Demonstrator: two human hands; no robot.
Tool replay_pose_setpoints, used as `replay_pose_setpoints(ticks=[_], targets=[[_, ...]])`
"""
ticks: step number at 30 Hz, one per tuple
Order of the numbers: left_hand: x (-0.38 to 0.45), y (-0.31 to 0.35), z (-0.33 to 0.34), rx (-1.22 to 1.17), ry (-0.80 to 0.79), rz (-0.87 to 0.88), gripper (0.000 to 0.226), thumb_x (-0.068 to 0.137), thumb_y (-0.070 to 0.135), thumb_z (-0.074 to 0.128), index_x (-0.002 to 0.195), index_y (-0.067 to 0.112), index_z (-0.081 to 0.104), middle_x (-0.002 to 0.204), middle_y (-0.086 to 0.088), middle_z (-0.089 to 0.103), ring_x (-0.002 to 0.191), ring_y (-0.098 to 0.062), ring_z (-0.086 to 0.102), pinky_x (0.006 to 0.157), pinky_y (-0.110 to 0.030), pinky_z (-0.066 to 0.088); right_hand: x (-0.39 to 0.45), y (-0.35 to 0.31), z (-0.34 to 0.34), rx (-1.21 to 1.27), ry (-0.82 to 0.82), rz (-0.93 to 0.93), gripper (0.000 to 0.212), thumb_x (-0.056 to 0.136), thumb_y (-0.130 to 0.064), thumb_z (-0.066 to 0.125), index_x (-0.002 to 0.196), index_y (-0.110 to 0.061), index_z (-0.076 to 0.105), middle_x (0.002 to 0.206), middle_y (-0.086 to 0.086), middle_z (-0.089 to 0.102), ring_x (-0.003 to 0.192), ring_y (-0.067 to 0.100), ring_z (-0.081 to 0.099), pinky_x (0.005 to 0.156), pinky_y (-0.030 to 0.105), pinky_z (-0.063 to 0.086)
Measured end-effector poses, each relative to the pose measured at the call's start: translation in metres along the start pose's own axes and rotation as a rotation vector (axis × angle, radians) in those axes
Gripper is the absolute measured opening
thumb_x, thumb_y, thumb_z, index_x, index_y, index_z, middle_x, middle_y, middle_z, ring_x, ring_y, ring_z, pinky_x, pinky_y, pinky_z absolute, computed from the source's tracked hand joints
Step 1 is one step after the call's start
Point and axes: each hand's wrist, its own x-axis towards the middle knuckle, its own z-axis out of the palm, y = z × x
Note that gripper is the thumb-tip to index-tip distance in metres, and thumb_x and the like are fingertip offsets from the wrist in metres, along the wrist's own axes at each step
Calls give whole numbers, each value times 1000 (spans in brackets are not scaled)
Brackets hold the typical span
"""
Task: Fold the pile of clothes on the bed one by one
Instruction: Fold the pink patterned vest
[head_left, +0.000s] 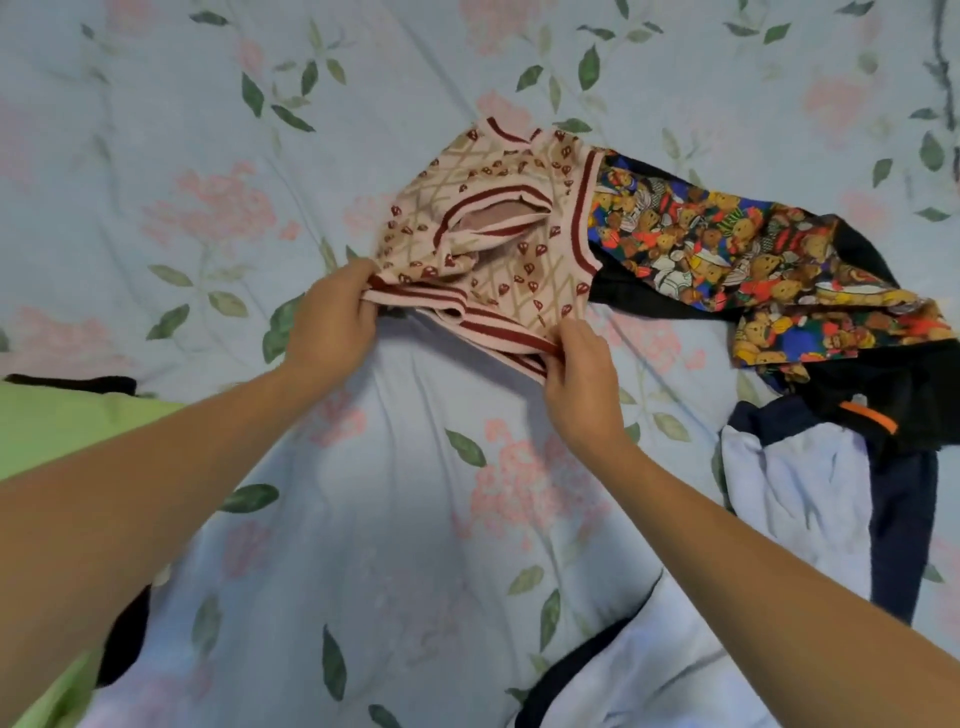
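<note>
Both hands pinch the striped hem band of the pink knit top with maroon trim and small maroon motifs (483, 228): left hand (332, 317) on the hem's left end, right hand (582, 374) on the right end, thumbs over the ribbing, fingers curled under. Top is half lifted off the pale blue floral bedsheet (395, 467). Its body runs away from the grip toward the far side of the bed, neckline farthest, so the long axis points straight out from the hem line between the hands. Far right edge overlaps the teddy-bear print garment (753, 254) in the pile. Left hand is slightly farther out. Likely next: pull toward the body and spread flat. Risk: dragging the bear print along.
</note>
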Motion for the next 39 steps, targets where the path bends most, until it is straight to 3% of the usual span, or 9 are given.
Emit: replay_pose_setpoints(ticks=[5, 10, 13, 19, 25, 29, 33, 36, 39], targets=[[-95, 12, -47, -100, -86, 54, 18, 93, 4, 51, 102, 14, 64, 84, 5, 63, 72, -15, 56, 62, -29, 41, -80, -22, -55, 21, -75, 74, 27, 89, 10, 55, 91, -16, 48, 90, -3, 46, 83, 24, 44, 71, 35, 37], [-216, -8, -70, -41, -253, -210, 42, 87, -10, 53, 102, 29, 57, 84, 9, 61, 73, -7, 55, 63, -13, 40, -195, -15, -82, -67, -249, 195, 40, 81, 16, 59, 94, -21, 50, 92, -5, 48, 83, 21, 43, 74, 35, 38], [-241, -25, -70, 16, -513, -355, 33, 78, 21, 61, 97, 46, 52, 94, 16, 58, 95, -17, 58, 71, -30, 49, -228, -7, -85, -122, -431, 218, 29, 81, -7, 67, 104, -22, 58, 105, -8, 47, 92, 21, 44, 84, 40, 48], [-170, 24, -33, 17, -428, 21, 53, 81, 52, 55, 124, 21, 55, 117, 2, 52, 110, -21, 48, 91, -44, 47, -141, -19, -63, -88, -265, 233, 36, 88, -19, 69, 122, -20, 57, 123, -2, 46, 114, 22, 45, 97, 33, 43], [-134, 92, 64, 429, -633, 275, 96, 75, 78, 65, 150, 28, 31, 150, -5, 35, 138, -28, 34, 111, -49, 38, -15, -12, -22, 54, -97, 484, 84, 86, -29, 76, 156, -20, 32, 154, 9, 37, 143, 30, 34, 115, 46, 37], [-144, 89, 99, 566, -399, 256, 83, 86, 41, 70, 156, 25, 28, 153, -9, 37, 138, -31, 37, 108, -48, 40, 37, 3, -12, 43, -101, 508, 67, 86, -33, 80, 144, -16, 53, 139, 7, 60, 129, 27, 55, 105, 41, 49], [-117, 76, 87, 7, -204, 68, 30, 98, 16, 56, 128, 21, 59, 115, 3, 64, 104, -14, 59, 91, -38, 53, 56, 8, -31, 136, -147, 461, 17, 90, -26, 77, 86, -9, 74, 80, 2, 66, 77, 16, 61, 73, 41, 52], [-89, 75, 37, -267, -83, -83, 17, 106, 21, 52, 115, 18, 66, 85, 6, 67, 70, -5, 57, 65, -31, 46, 50, -3, -63, 202, -189, 369, 7, 93, -19, 74, 89, -13, 73, 86, -2, 67, 84, 13, 61, 75, 31, 47], [-55, 78, -25, -280, 54, -136, 12, 105, 21, 54, 103, 19, 66, 88, 7, 64, 78, -1, 53, 73, -20, 46, 40, -22, -99, 227, -198, 311, 5, 95, -19, 72, 94, -14, 71, 97, 4, 74, 97, 22, 67, 93, 41, 54]])
